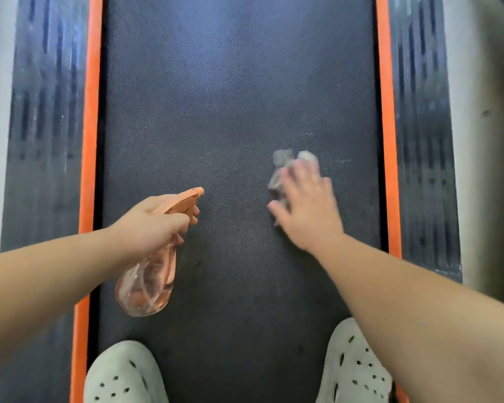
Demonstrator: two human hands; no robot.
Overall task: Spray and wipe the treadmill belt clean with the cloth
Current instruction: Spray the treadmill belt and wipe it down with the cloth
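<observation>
The dark textured treadmill belt point(233, 112) runs up the middle of the view. My left hand point(154, 222) grips an orange-pink spray bottle point(149, 286) by its neck, a finger on the trigger, nozzle pointing right and forward above the belt. My right hand point(306, 205) lies flat on a grey cloth point(282, 161), pressing it on the belt's right half. The cloth is blurred and sticks out past my fingertips. Faint pale marks show on the belt to the right of the cloth.
Orange strips point(90, 141) border the belt on both sides, with dark ribbed side rails point(422, 141) outside them. My two feet in pale perforated clogs point(122, 373) stand on the belt's near end. Grey floor lies beyond the rails.
</observation>
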